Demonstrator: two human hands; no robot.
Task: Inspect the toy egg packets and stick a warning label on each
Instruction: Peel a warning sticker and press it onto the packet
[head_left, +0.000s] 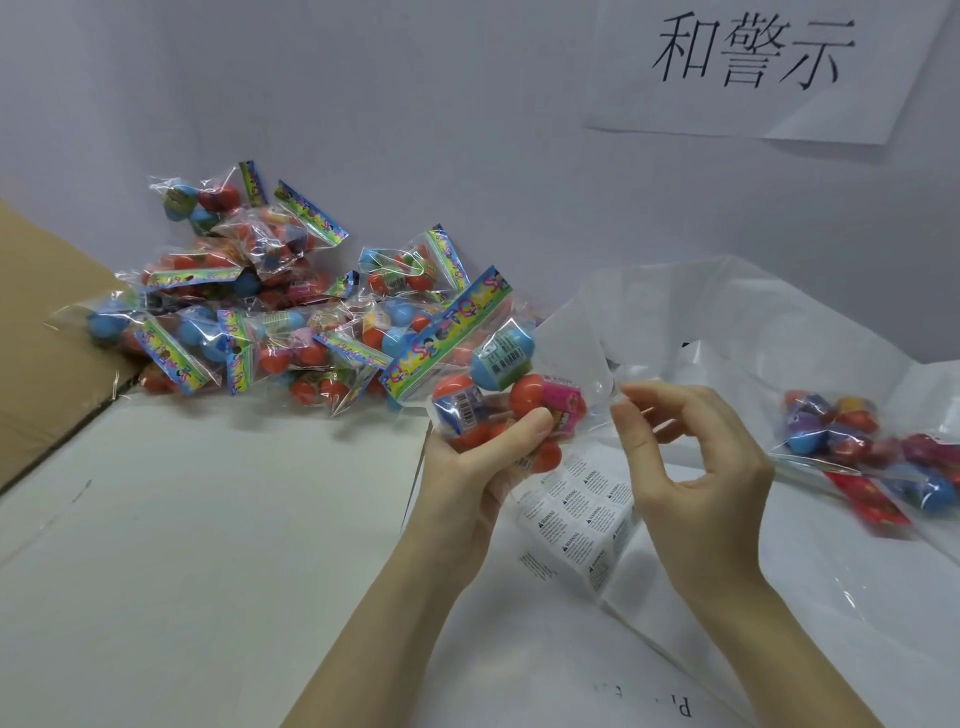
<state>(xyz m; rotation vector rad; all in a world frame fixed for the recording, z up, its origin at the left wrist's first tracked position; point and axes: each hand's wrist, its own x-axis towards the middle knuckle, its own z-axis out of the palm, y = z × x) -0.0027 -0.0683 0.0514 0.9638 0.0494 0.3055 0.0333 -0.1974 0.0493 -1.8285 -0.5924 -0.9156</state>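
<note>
The fingers of the left hand are curled round a clear crinkly plastic packet, the thumb pressed across its front over smooth orange egg shapes, holding it up above the white table. Inside the glossy film sit rounded plastic eggs: a blue one at the top with a printed barcode sticker, an orange one wrapped in a blue-and-white band, and another with a pink wrapper; a flat, brightly printed header strip runs slantwise along the packet's upper edge. The right hand is raised just beside the packet, its thumb and forefinger pinched together near the packet's transparent right edge; whether a label is caught between them cannot be told. Below and between the two hands lies a shiny sheet of warning labels, small white rectangles printed in black in rows, resting on the table. Behind, against the pale wall, a loose pile of packets of the same kind slumps, crumpled film catching the light over red, orange and blue eggs. A brown cardboard flap lies to the left of the pile. To the right, a few more packets rest on a wrinkled translucent plastic bag. A white paper sign with large black characters hangs on the wall.
</note>
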